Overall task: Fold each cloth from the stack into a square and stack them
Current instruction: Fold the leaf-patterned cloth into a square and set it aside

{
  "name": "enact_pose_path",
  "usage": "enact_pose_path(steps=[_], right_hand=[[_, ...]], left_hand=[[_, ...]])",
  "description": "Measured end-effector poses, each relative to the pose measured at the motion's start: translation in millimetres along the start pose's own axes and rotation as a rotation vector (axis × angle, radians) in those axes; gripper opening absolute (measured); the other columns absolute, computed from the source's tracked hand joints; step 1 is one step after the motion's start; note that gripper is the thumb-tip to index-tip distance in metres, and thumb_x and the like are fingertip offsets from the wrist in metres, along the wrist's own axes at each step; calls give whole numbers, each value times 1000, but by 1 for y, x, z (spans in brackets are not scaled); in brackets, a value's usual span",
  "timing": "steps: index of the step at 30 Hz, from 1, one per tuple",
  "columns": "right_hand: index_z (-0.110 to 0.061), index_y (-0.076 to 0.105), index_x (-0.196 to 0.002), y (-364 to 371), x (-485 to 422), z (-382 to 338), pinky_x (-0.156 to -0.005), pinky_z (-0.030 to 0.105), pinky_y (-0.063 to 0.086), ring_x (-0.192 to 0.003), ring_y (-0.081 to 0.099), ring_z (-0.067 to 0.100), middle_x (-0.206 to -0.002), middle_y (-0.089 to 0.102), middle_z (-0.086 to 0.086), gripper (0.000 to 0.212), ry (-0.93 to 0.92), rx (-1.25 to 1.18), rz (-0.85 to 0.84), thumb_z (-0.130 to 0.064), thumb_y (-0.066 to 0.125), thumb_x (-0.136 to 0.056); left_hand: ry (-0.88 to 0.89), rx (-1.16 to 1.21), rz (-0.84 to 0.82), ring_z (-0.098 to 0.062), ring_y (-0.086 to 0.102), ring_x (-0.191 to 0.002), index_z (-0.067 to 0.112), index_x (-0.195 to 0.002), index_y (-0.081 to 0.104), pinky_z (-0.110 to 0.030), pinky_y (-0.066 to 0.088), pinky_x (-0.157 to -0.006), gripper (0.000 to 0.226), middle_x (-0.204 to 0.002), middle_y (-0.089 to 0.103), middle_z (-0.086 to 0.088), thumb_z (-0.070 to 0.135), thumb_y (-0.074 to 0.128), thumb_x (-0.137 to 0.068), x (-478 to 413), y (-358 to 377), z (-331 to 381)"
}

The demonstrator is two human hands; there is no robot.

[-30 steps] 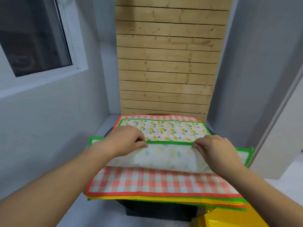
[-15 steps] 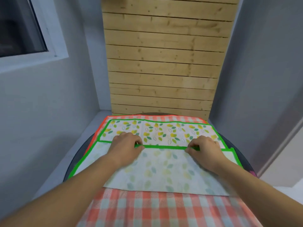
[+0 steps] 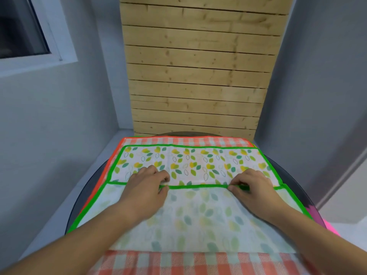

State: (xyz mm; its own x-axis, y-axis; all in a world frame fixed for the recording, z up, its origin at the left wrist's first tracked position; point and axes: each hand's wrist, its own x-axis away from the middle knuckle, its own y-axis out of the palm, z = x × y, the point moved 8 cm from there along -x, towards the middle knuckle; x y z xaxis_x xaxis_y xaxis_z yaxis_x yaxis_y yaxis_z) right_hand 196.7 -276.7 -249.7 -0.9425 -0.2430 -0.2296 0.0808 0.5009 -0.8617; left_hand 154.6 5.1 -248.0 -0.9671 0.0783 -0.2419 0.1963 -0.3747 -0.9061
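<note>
Pinching the green hem [image 3: 198,186] between thumb and fingers, our left hand [image 3: 148,183] and right hand [image 3: 251,185] each grasp the turned-over edge of the leaf cloth [image 3: 198,161]. It lies across the lower middle of the frame on the checked cloth [image 3: 178,262], all on the dark round table [image 3: 297,181]. We judge the first fold is partway done: the hem sits short of the far green border nearer the frame's centre. To do it well, we should carry both pinches upward in the frame at one pace and keep the hem taut and level. Then we match corner to corner, let go, and flatten the crease without dragging the checked cloth.
</note>
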Motion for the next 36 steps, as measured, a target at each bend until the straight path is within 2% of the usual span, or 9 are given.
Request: enact_pose_path(steps=[7, 11, 15, 19, 24, 26, 29, 32, 36], right_hand=[[-41, 65, -78, -6, -6, -5, -87, 37, 48, -92, 55, 11, -89, 61, -15, 8, 16, 22, -68, -38, 72, -83], [-26, 70, -92, -15, -55, -16, -67, 15, 47, -85, 62, 13, -91, 67, -10, 8, 103, -182, 14, -31, 72, -86], [-22, 66, -121, 9, -110, -22, -85, 30, 52, -102, 65, 21, -121, 66, -3, 35, 121, -99, -76, -39, 66, -90], [-24, 61, -128, 27, -137, -20, -75, 28, 49, -92, 62, 16, -123, 64, -3, 47, 137, 23, -173, -48, 67, -87], [-23, 63, -109, 29, -145, -14, -41, 23, 43, -43, 54, 13, -70, 69, 3, 27, 181, -202, -223, -35, 72, -87], [-21, 67, -99, 22, -147, -12, -37, 21, 41, -34, 50, 13, -59, 63, 4, 17, 181, -212, -181, -32, 73, -88], [-20, 72, -85, 9, -146, -19, -44, 20, 44, -44, 54, 10, -65, 62, 3, 11, 156, -193, -133, -30, 73, -87], [-28, 73, -75, -11, -140, -30, -64, 28, 49, -69, 59, 16, -72, 69, -1, 14, 99, -179, -83, -37, 72, -86], [-36, 69, -69, -54, -113, -62, -86, 37, 46, -80, 59, 16, -76, 69, -14, 19, -6, -88, 0, -45, 69, -86]], left_hand=[[-13, 3, 19, -12, 44, -101, 36, -104, 60, -31, 35, -94, 10, -99, 47, 14, 35, 52, -97, 10, 0, 4], [-60, 110, 87, -8, 46, -104, 37, -101, 62, -28, 30, -96, 7, -102, 49, 16, 35, 59, -95, 12, 4, -3], [-63, 140, 120, -4, 45, -104, 39, -101, 59, -23, 25, -95, 7, -104, 47, 20, 37, 60, -95, 13, 9, -8], [-61, 168, 145, -2, 44, -106, 40, -104, 56, -25, 28, -99, 11, -108, 46, 23, 38, 61, -94, 13, 10, -13], [-65, 141, 158, -3, 39, -110, 38, -115, 53, -27, 29, -103, 22, -114, 44, 21, 39, 60, -94, 12, 9, -12], [-77, 149, 170, -4, 36, -114, 35, -123, 50, -27, 29, -105, 31, -118, 42, 20, 39, 61, -94, 12, 7, -13], [-82, 147, 205, -6, 34, -118, 30, -125, 48, -25, 26, -102, 40, -120, 37, 18, 37, 67, -90, 13, 4, -12], [-80, 81, 256, -12, 35, -117, 28, -108, 47, -28, 26, -99, 42, -120, 36, 12, 37, 77, -80, 16, -2, -8], [20, -50, 302, -23, 40, -118, 21, -98, 49, -35, 24, -101, 50, -121, 44, -2, 38, 87, -69, 22, -23, 15]])
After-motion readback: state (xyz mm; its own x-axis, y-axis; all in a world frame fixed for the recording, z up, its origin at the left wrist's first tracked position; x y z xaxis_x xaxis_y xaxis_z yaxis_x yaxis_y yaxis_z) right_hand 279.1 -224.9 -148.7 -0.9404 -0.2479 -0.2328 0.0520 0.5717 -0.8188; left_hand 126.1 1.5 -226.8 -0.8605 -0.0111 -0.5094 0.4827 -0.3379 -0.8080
